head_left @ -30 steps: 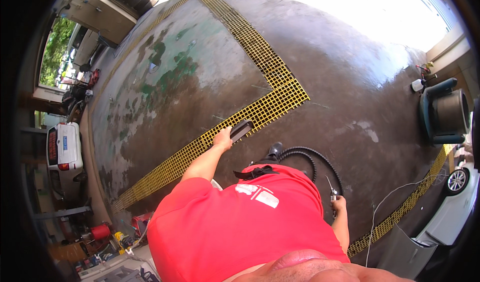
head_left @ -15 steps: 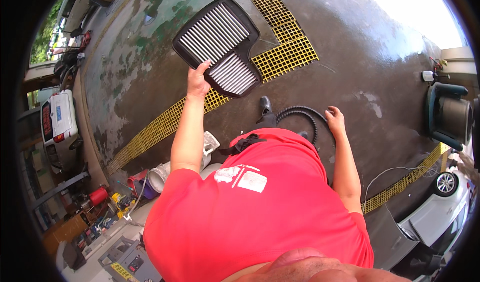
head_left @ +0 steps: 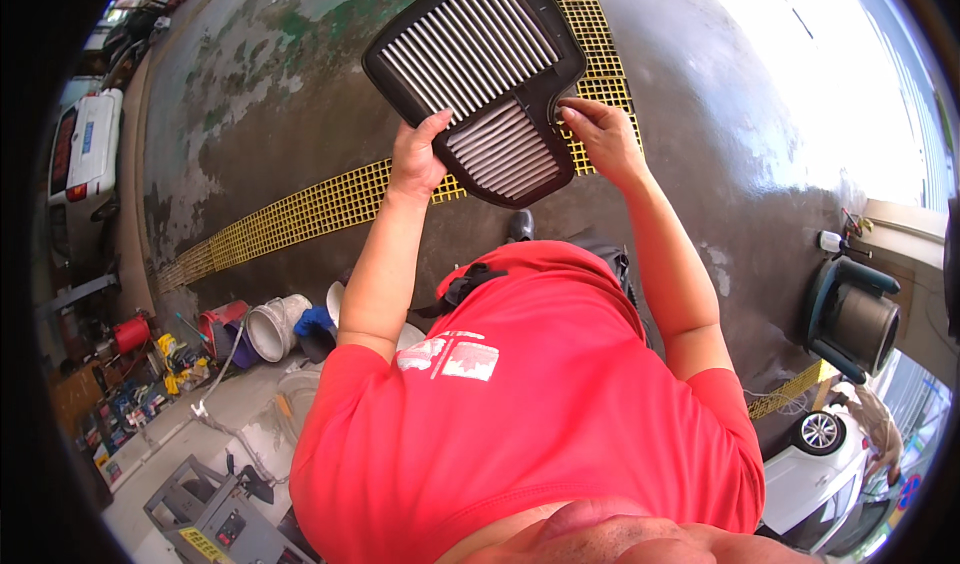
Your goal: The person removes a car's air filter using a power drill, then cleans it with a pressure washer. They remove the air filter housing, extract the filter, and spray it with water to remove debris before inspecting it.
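Observation:
A black car floor mat (head_left: 545,74) with a raised rim and two pale ribbed panels is held out in front of me, tilted. My left hand (head_left: 420,159) grips its left edge, the thumb lying over the top face. At the notch in the mat's right edge is my right hand (head_left: 605,139), thumb and fingers pinched on the rim. The fingers under the mat are hidden. Below the mat, a dark shoe (head_left: 521,226) shows on the wet floor.
Yellow floor grating (head_left: 300,216) crosses the floor beneath the mat. Left of me stand a white bucket (head_left: 270,329) and a grey machine (head_left: 225,524). A dark drum-like bin (head_left: 855,319), a white car (head_left: 815,479) and another person (head_left: 878,424) are on the right.
My right hand has come up from beside my body to the mat's right edge. The mat has shifted up and right in view. The black ribbed coil near my feet no longer shows.

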Demonstrator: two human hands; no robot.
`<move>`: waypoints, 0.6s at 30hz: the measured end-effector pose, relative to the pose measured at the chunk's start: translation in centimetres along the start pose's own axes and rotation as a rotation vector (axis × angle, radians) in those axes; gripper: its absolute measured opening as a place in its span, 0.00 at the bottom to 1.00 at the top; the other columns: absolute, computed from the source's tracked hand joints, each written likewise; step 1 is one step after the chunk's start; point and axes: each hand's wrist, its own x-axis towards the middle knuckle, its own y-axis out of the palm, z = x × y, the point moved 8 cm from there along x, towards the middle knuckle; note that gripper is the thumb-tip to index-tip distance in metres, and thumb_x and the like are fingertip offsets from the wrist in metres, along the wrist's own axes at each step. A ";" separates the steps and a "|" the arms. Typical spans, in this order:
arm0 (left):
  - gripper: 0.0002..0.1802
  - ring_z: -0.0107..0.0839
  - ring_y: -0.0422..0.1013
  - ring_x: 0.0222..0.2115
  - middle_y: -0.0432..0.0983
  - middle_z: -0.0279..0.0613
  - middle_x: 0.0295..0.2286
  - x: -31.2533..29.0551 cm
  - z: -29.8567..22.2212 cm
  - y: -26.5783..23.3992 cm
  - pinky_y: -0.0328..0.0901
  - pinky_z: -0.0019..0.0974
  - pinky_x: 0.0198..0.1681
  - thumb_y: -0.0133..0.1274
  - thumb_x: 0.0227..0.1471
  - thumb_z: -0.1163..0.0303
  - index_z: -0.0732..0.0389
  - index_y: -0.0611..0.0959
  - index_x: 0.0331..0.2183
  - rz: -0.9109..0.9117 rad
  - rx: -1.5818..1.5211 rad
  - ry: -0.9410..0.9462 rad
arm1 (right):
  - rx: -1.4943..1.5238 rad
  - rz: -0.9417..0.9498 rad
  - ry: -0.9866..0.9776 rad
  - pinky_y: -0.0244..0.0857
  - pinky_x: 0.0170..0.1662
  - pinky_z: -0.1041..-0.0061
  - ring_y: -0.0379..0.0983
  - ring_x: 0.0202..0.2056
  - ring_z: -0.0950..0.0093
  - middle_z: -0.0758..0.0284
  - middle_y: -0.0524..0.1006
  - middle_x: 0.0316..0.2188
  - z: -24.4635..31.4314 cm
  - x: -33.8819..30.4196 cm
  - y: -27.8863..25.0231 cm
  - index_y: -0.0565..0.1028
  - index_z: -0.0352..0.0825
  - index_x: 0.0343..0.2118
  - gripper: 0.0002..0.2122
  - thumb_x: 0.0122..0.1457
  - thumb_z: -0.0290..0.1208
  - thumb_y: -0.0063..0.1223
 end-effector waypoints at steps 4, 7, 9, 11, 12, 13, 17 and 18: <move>0.25 0.38 0.71 0.46 0.73 0.43 0.46 -0.9 -1.4 -0.4 0.67 0.43 0.52 0.56 0.50 0.76 0.63 0.72 0.51 -0.097 0.012 0.070 | 0.042 -0.002 0.087 0.66 0.32 0.81 0.71 0.28 0.85 0.69 0.80 0.28 -0.6 2.8 1.9 0.79 0.27 0.42 0.12 0.60 0.30 0.56; 0.25 0.37 0.71 0.46 0.73 0.43 0.46 -1.1 -1.8 -1.0 0.67 0.42 0.52 0.56 0.51 0.76 0.63 0.71 0.52 -0.151 0.025 0.095 | 0.108 0.050 0.097 0.67 0.32 0.81 0.71 0.28 0.85 0.69 0.80 0.28 -0.3 4.5 2.9 0.79 0.27 0.41 0.11 0.60 0.29 0.57; 0.25 0.37 0.71 0.47 0.73 0.43 0.46 -1.0 -2.0 -1.0 0.66 0.42 0.53 0.55 0.51 0.75 0.64 0.71 0.52 -0.175 0.035 0.112 | 0.164 0.099 0.120 0.67 0.32 0.81 0.71 0.28 0.84 0.69 0.80 0.28 -0.1 5.4 3.4 0.79 0.26 0.40 0.11 0.60 0.29 0.57; 0.26 0.37 0.70 0.48 0.72 0.44 0.47 -0.7 -2.2 -1.1 0.66 0.42 0.54 0.54 0.52 0.75 0.65 0.70 0.53 -0.196 0.067 0.118 | 0.150 0.139 0.107 0.67 0.32 0.81 0.71 0.28 0.84 0.69 0.80 0.28 0.0 6.6 3.8 0.79 0.26 0.39 0.10 0.60 0.29 0.57; 0.26 0.38 0.70 0.48 0.72 0.45 0.48 -0.4 -2.4 -1.3 0.66 0.43 0.54 0.54 0.52 0.75 0.65 0.70 0.53 -0.204 0.085 0.132 | 0.175 0.176 0.154 0.67 0.31 0.81 0.71 0.27 0.84 0.70 0.79 0.27 -0.2 7.1 4.0 0.79 0.26 0.39 0.10 0.60 0.29 0.57; 0.26 0.38 0.70 0.48 0.71 0.45 0.48 -0.1 -2.5 -1.1 0.66 0.43 0.54 0.54 0.52 0.74 0.66 0.69 0.53 -0.214 0.104 0.145 | 0.206 0.204 0.144 0.66 0.30 0.81 0.70 0.26 0.84 0.70 0.79 0.27 -0.3 7.8 3.8 0.79 0.26 0.39 0.10 0.60 0.29 0.57; 0.27 0.37 0.70 0.49 0.71 0.44 0.49 2.8 -3.8 -0.5 0.65 0.42 0.55 0.54 0.52 0.74 0.65 0.70 0.54 -0.252 0.165 0.179 | 0.224 0.225 0.123 0.64 0.28 0.82 0.68 0.24 0.85 0.72 0.78 0.24 0.0 11.9 3.5 0.80 0.27 0.38 0.10 0.60 0.29 0.57; 0.27 0.36 0.69 0.49 0.71 0.44 0.49 3.7 -4.0 -0.8 0.63 0.41 0.55 0.54 0.51 0.75 0.65 0.70 0.54 -0.255 0.189 0.215 | 0.216 0.202 0.113 0.63 0.27 0.82 0.67 0.23 0.86 0.73 0.77 0.23 0.0 13.1 3.5 0.80 0.27 0.38 0.10 0.60 0.29 0.57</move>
